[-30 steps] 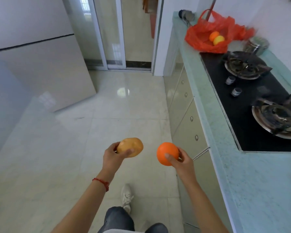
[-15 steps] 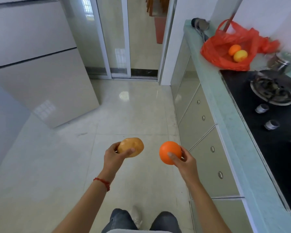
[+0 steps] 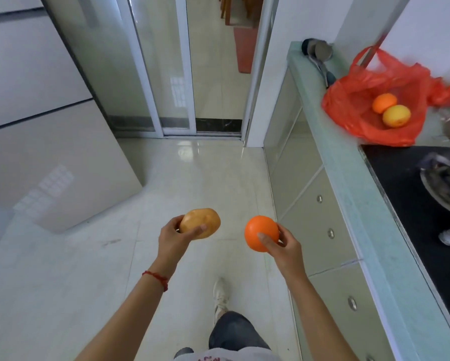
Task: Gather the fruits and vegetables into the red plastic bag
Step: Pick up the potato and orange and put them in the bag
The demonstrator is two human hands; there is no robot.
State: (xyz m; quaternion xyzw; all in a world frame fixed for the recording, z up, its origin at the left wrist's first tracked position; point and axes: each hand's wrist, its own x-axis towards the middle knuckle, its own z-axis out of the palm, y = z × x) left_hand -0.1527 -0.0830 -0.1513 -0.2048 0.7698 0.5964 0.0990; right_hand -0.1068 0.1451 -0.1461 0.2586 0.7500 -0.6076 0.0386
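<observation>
Left hand (image 3: pixel 172 239) grips potato (image 3: pixel 200 223); right hand (image 3: pixel 286 245) grips orange (image 3: pixel 261 233).

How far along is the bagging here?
Done: an orange and a yellow fruit lie in the red bag on the counter. In hand: left hand holds a potato, right hand a second orange. Left: bagging both.
</observation>
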